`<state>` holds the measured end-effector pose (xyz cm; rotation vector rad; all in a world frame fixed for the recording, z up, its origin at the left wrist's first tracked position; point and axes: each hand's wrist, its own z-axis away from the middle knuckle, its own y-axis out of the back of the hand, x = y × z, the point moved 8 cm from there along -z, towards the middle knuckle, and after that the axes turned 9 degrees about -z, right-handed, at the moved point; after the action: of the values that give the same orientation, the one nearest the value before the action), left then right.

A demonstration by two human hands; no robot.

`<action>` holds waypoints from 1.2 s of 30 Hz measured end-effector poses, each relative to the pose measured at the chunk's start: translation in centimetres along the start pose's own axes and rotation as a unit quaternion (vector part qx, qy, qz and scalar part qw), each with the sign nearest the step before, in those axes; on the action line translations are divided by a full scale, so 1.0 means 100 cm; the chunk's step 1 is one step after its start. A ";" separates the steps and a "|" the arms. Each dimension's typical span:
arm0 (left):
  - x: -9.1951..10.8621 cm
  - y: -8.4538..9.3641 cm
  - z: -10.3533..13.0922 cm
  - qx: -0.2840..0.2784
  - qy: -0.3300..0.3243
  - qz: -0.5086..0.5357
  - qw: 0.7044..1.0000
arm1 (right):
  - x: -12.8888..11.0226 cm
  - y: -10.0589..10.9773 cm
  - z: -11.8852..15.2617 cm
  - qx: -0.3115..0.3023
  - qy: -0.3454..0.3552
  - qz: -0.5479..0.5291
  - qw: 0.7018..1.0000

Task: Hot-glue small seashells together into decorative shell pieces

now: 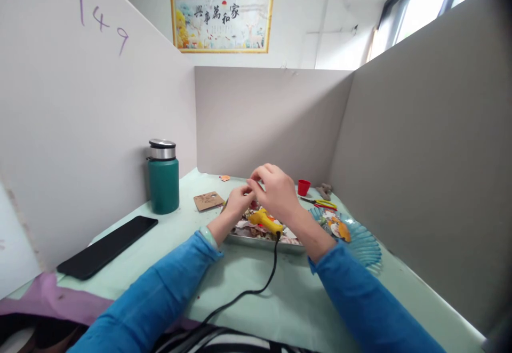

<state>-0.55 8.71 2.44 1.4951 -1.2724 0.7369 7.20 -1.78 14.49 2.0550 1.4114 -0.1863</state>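
Note:
Both hands meet above a metal tray (256,242) of small mixed pieces. My left hand (239,203) is closed, thumb and fingers pinched together; whatever it grips is too small to name. Close against it, my right hand (276,190) has its thumb and fingers bent together, and anything between them is hidden. A yellow glue gun (264,221) with a black cord lies on the tray, just below the hands. To the right, a blue glass plate (366,243) bears orange and white pieces.
A green bottle (164,185) and a long black object (108,246) are at the left. Brown card (208,201) lies behind the left hand. Red cup (303,187) and yellow-handled scissors (325,203) sit at the back right. Grey partitions (272,118) enclose the table.

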 end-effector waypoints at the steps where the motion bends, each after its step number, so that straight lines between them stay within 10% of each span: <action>1: 0.000 0.001 -0.002 0.002 -0.002 -0.002 1.000 | 0.025 -0.001 0.000 0.016 -0.010 0.072 0.997; 7: -0.007 0.009 -0.011 0.021 -0.020 -0.033 0.999 | 0.111 -0.023 0.026 -0.068 -0.074 0.148 0.984; 23: -0.014 -0.019 -0.005 -0.083 -0.001 -0.058 0.995 | 0.123 -0.020 0.053 -0.025 -0.110 0.095 0.989; 36: -0.013 -0.021 -0.004 -0.066 0.044 0.058 0.995 | 0.111 -0.011 0.052 0.006 -0.090 0.117 0.989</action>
<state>1.17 9.43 0.82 1.2777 -1.3225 0.7715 12.05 4.29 4.99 2.1357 1.0534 -0.2744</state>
